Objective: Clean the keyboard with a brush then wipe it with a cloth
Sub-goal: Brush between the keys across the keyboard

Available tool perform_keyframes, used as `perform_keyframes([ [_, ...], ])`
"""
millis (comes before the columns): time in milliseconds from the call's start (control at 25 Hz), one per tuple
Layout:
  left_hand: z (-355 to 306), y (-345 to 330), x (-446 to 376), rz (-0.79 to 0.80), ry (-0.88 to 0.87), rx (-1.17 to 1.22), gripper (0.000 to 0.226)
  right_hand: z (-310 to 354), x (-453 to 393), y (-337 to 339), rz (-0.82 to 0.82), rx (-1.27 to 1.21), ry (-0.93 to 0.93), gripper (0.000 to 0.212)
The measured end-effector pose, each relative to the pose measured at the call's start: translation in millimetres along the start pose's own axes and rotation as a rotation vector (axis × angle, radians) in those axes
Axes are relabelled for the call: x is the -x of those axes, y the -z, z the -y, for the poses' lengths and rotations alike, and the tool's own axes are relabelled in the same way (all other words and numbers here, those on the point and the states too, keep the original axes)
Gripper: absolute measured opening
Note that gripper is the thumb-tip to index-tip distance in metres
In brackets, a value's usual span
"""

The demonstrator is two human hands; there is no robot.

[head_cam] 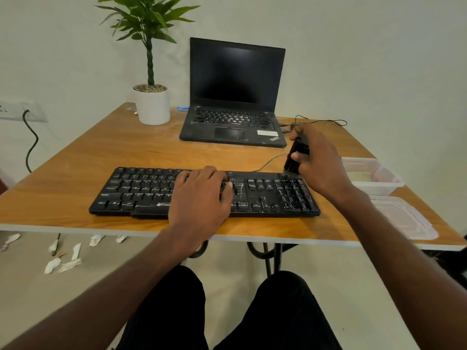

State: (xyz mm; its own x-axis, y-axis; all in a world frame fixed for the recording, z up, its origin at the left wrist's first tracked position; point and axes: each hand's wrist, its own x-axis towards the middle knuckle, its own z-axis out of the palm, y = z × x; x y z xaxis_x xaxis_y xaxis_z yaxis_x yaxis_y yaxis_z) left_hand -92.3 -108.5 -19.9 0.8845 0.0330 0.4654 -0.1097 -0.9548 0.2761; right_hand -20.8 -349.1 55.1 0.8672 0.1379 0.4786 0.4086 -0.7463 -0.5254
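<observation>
The right hand [318, 160] grips a black brush [297, 156], fingers and thumb curled round its body, with the working end pointed down at the far right corner of the keyboard [204, 192]. The brush is held nearly upright, tilted a little, likely so the bristles can dig between the keys instead of skating over them; the bristles themselves are too dark and blurred to make out, though the tip looks to be touching or just above the keyboard's top edge by the number pad.

The left hand [202, 195] lies flat on the middle of the keyboard, fingers straight and spread over the keys, clasping nothing. It seems to be there to pin the keyboard down so that brushing does not push it across the surface [75, 157].

The keyboard sits parallel to the near edge of the surface, close to it, within easy reach of both hands. Pale marks show on the keys at its right half, so the brushing step appears to be under way and not finished.

Behind the keyboard, towards the far edge, stands an open laptop [235, 97] with a dark screen, and left of it a potted plant [151, 102] near the far left corner. At the right edge lie a clear plastic container [374, 173] and, nearer, its lid [404, 218]. No cloth can be picked out with certainty.
</observation>
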Motion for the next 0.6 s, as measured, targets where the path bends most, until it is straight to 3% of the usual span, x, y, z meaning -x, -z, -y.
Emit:
perform_keyframes([
  [200, 2.0, -1.5, 1.5, 0.014, -0.013, -0.041, 0.04, -3.0, -1.3, 7.6, 0.128, -0.098, 0.006, 0.037],
  [360, 2.9, -1.2, 1.1, 0.023, -0.012, -0.035, 0.039, -5.3, -4.5, 11.8, 0.084, -0.086, -0.008, 0.04],
  [440, 2.5, -0.6, 0.5, 0.025, -0.01, -0.039, 0.04, -7.3, -0.5, 14.8, 0.176, -0.174, 0.001, 0.036],
  [520, 1.6, -0.3, 0.7, 0.03, -0.008, -0.046, 0.039, -6.9, 2.4, 17.2, 0.228, -0.132, 0.003, 0.037],
  [600, 1.1, -0.3, 0.6, 0.035, -0.014, -0.052, 0.038, -8.2, 1.5, 21.4, 0.172, -0.034, 0.023, 0.042],
])
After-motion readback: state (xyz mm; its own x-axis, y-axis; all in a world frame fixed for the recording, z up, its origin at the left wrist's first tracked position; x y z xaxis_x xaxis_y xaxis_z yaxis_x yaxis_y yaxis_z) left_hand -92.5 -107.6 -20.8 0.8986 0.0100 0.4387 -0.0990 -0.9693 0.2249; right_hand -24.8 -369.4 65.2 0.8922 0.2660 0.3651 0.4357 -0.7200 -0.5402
